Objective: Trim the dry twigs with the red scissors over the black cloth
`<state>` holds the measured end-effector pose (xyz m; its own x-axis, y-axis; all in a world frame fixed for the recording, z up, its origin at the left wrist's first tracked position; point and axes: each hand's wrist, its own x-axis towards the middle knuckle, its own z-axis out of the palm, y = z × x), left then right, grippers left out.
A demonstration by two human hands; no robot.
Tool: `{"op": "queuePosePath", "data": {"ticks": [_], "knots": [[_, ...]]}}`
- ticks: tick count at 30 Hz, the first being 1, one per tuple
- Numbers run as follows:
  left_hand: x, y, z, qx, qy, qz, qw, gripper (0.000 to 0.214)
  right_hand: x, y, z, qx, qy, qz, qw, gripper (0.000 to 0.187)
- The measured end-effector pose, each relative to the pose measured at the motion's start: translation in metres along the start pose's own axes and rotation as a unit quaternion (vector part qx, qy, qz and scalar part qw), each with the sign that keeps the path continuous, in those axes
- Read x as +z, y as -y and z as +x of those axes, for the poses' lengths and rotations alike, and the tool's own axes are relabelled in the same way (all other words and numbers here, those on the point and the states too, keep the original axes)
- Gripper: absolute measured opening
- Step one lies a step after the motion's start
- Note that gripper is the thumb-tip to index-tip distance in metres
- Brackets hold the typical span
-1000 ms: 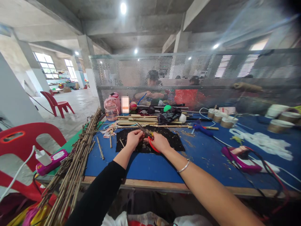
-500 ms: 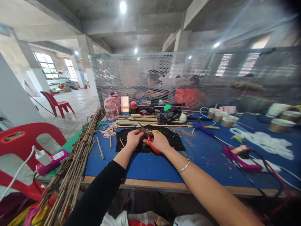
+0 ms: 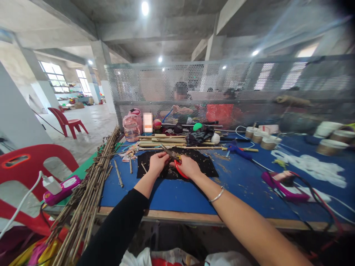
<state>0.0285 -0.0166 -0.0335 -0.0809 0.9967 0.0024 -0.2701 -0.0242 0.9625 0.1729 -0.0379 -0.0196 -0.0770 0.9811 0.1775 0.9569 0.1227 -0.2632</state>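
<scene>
Above the cloth (image 3: 209,169), the right hand's (image 3: 190,167) fingers wrap the scissors (image 3: 179,169), whereas whether the left hand's (image 3: 158,163), close beside the blades (image 3: 168,151), pinch anything I cannot tell; short snips clear of those fingertips seem wisest.

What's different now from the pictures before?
The bare right hand has squeezed the red-and-yellow-handled metal scissors: half a second ago the handles stood wider apart, now they are closer together. Nothing was visibly picked up or let go. The bare left hand, flat black sheet and long brown bundled stalks stayed put.
</scene>
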Motion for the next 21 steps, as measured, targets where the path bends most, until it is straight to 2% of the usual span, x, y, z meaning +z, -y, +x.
{"op": "queuePosePath", "data": {"ticks": [5, 10, 12, 14, 17, 19, 21], "knots": [[-0.002, -0.006, 0.000, -0.005, -0.052, 0.008, 0.999, 0.022, 0.002, -0.004, 0.002, 0.018, -0.050, 0.021, 0.998, 0.056], [-0.002, -0.011, -0.002, -0.008, -0.047, -0.007, 0.999, 0.020, -0.004, -0.012, 0.006, 0.054, -0.073, 0.050, 0.995, 0.054], [-0.001, -0.012, -0.004, -0.005, -0.018, -0.036, 0.999, 0.021, -0.007, -0.012, 0.006, 0.063, -0.071, 0.040, 0.995, 0.052], [0.002, -0.012, -0.006, -0.007, 0.051, -0.077, 0.996, 0.024, -0.010, -0.008, 0.005, 0.053, -0.069, 0.029, 0.996, 0.047], [0.006, -0.011, -0.009, -0.018, 0.152, -0.124, 0.980, 0.033, -0.014, 0.006, 0.002, -0.013, -0.059, 0.001, 0.998, 0.034], [0.008, -0.009, -0.008, -0.018, 0.154, -0.140, 0.978, 0.035, -0.019, 0.019, -0.002, -0.070, -0.020, -0.026, 0.997, 0.029], [0.008, -0.007, -0.006, -0.006, 0.118, -0.145, 0.982, 0.034, -0.031, 0.030, -0.006, -0.096, 0.029, -0.050, 0.994, 0.031]]}}
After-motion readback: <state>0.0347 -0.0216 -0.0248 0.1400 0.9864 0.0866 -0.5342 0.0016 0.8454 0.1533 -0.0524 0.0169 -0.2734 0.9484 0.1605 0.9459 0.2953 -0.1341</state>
